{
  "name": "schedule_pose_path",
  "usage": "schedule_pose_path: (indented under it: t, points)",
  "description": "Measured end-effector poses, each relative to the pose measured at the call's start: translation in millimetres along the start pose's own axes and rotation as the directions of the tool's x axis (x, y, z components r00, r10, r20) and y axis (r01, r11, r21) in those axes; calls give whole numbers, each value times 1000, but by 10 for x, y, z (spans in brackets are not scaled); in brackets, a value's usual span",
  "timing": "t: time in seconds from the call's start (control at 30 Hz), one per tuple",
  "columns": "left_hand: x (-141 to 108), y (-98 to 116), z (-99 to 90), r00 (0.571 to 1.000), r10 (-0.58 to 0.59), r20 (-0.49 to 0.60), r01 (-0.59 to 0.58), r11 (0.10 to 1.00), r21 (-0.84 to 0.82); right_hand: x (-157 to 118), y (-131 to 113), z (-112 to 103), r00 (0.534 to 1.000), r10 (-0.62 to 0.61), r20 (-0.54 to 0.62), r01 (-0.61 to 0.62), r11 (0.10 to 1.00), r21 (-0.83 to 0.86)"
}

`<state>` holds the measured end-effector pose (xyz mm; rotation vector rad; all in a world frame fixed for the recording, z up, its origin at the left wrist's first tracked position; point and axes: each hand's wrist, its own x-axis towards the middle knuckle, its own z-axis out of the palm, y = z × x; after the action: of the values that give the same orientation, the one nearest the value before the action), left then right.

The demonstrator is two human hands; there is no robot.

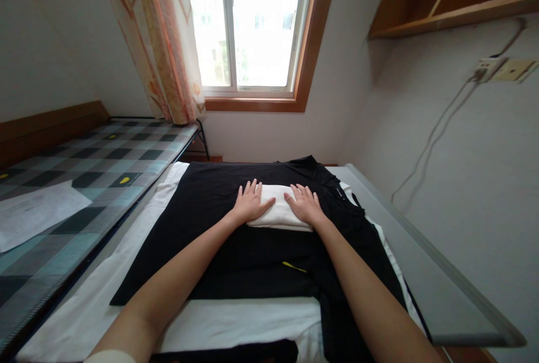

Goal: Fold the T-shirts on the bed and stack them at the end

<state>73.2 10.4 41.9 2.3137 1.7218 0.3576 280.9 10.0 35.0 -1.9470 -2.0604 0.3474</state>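
Observation:
A black T-shirt (219,256) lies spread out, its neckline toward the right, over a white cloth (244,321). On the shirt's middle rests a folded white cloth (281,211), roughly rectangular. My left hand (251,202) lies flat across its left end, fingers spread and thumb pointing inward. Across the right end my right hand (304,204) is likewise flat, fingers slightly apart. Both palms press from above and neither hand grips anything. A small yellow mark (295,266) shows on the shirt nearer to me.
To the left is a bed with a checked mattress (105,177) and a paper sheet (40,211) on it. A grey-white board (425,256) runs along the right wall. Behind are a window (261,26) and a curtain (162,37). A wooden shelf (455,14) hangs upper right, with a cable (429,138) below.

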Motion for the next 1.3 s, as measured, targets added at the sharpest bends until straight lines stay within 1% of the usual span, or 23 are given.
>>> schedule_pose_path:
  t: [0.07,0.1,0.17,0.2,0.23,0.3,0.37,0.4,0.43,0.47,0.5,0.6,0.73,0.83,0.9,0.97,1.03,1.07,1.1,1.17,1.23,1.3]
  points:
    - [-13,7,-20,999,29,-39,-28,999,41,-1,9,-2,1000,4,-16,-4,1000,-20]
    - [-21,18,-34,996,65,-68,-61,996,65,-1,17,1,1000,2,-29,-3,1000,-23]
    - [-38,54,-67,973,190,-128,-178,979,94,5,38,12,998,-11,-67,10,1000,-12]
    - [-48,78,-83,950,274,-149,-262,960,95,11,51,18,995,-21,-94,21,1000,4]
    - [-61,106,-98,917,365,-159,-355,931,86,19,67,23,992,-32,-125,36,999,30]
    - [-91,169,-121,828,541,-145,-539,840,59,41,103,30,978,-48,-201,72,991,113]
    - [-127,233,-135,727,679,-104,-677,734,55,68,144,29,958,-24,-287,92,970,226]
    - [-143,261,-140,683,726,-83,-723,688,65,82,164,26,945,2,-326,94,955,280]
    - [-158,286,-146,649,758,-65,-753,653,81,94,183,23,933,32,-359,94,940,328]
    - [-169,305,-152,627,778,-51,-771,628,102,105,200,21,921,59,-386,93,927,364]
    - [-177,320,-160,615,788,-39,-779,614,127,113,214,20,911,79,-405,94,916,390]
    - [-189,345,-182,600,800,-11,-780,588,212,126,238,25,896,94,-435,113,898,426]
    - [-207,375,-188,560,828,17,-788,526,320,127,232,30,883,94,-460,125,897,424]
    - [-229,409,-167,533,846,34,-783,478,398,119,218,-9,890,118,-440,96,896,434]
    - [-240,427,-145,528,849,32,-776,467,424,106,215,-68,902,142,-407,62,891,449]
    - [-242,435,-118,540,842,13,-764,484,426,89,225,-149,910,164,-381,24,897,442]
    - [-239,435,-94,572,820,-34,-741,534,408,72,245,-237,920,195,-341,-35,906,423]
    - [-236,433,-85,596,800,-72,-721,572,390,65,254,-278,930,218,-296,-77,903,422]
    - [-233,431,-81,623,773,-119,-697,618,363,59,261,-315,940,251,-230,-132,892,433]
    - [-228,427,-86,678,696,-236,-638,717,282,51,258,-377,943,329,-44,-270,836,478]
    - [-223,424,-106,718,599,-354,-577,797,178,36,224,-423,911,381,158,-406,756,513]
    - [-218,420,-133,736,507,-448,-534,842,77,6,165,-458,869,386,310,-495,688,532]
